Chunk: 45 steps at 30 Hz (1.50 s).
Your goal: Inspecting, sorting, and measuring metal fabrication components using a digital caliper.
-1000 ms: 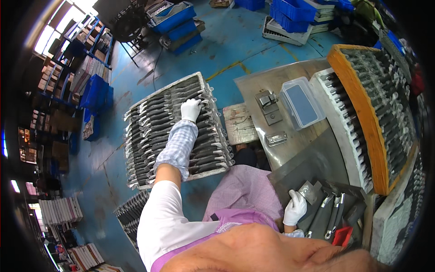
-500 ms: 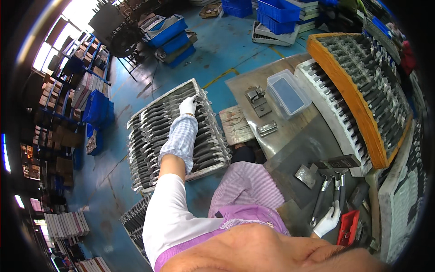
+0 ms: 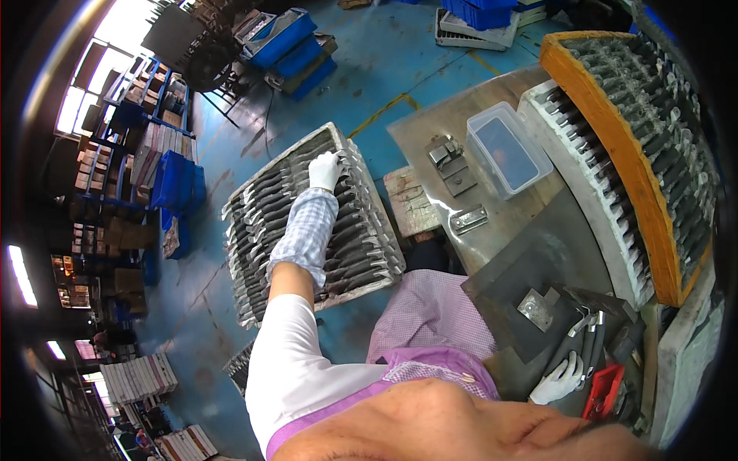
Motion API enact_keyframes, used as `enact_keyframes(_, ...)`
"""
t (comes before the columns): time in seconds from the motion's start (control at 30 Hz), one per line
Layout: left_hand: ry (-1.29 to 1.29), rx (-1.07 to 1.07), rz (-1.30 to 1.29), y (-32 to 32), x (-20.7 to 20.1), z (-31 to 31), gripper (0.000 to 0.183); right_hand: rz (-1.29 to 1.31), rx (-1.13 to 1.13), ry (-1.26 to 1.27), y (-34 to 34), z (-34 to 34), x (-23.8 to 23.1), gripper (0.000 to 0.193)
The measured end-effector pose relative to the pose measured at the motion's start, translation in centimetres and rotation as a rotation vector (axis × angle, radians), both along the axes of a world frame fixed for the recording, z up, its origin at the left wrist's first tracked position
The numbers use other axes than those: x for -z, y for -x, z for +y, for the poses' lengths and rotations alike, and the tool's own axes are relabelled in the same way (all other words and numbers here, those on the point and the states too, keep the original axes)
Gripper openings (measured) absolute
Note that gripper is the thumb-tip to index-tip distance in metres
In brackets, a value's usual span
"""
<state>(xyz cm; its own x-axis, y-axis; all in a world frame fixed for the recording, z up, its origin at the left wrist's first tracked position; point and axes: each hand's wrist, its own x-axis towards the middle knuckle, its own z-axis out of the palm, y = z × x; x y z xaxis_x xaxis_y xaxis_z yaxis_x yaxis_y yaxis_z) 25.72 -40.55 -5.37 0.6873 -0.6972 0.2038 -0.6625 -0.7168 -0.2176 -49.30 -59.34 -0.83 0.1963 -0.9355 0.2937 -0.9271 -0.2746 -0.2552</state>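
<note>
In a pale tray [image 3: 393,269], rows of black-handled tools with silvery metal ends [image 3: 265,201] lie side by side. My left hand [image 3: 324,170], in a white glove, reaches into its far right part, fingers closed at a tool's metal end; the fingertips are partly hidden. At the bench's lower right, my gloved right hand [image 3: 559,379] has its fingers curled over a few black-handled tools with hooked silver tips [image 3: 588,329]. A red plastic holder [image 3: 603,392] stands just right of it.
On the metal bench are a clear plastic box [image 3: 509,150], a metal fixture [image 3: 453,165], a small metal block [image 3: 469,219] and a flat plate [image 3: 536,309]. An orange-edged tray [image 3: 615,146] of tools rises at right. Blue crates [image 3: 280,46] stand on the floor behind.
The view has shifted, so the bench sits farther right. My left hand's outstretched finger has curled in at the tool. The hooked tools by my right hand have tilted and lie closer together.
</note>
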Motion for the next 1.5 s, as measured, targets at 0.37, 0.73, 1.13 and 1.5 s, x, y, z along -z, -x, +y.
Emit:
enact_keyframes(0.37, 0.155, -0.103, 0.397, -5.0, 1.3, 1.4, 0.044, 0.046, -0.032, 0.039, -0.1, 0.0, -0.2, 0.027)
enact_keyframes(0.73, 0.233, -0.023, 0.286, 3.7, 0.9, 5.4, 0.025, 0.176, -0.125, -0.18, -2.1, -0.8, -0.7, 0.064)
enact_keyframes(1.13, 0.002, -0.135, 0.333, 1.0, 2.0, 2.5, 0.027, 0.061, 0.013, -0.058, -2.6, -0.2, 0.5, 0.055)
enact_keyframes(1.5, 0.455, -0.043, 0.217, 5.4, 4.4, 7.3, 0.03, 0.046, -0.008, 0.017, -2.4, -0.5, 1.2, 0.051)
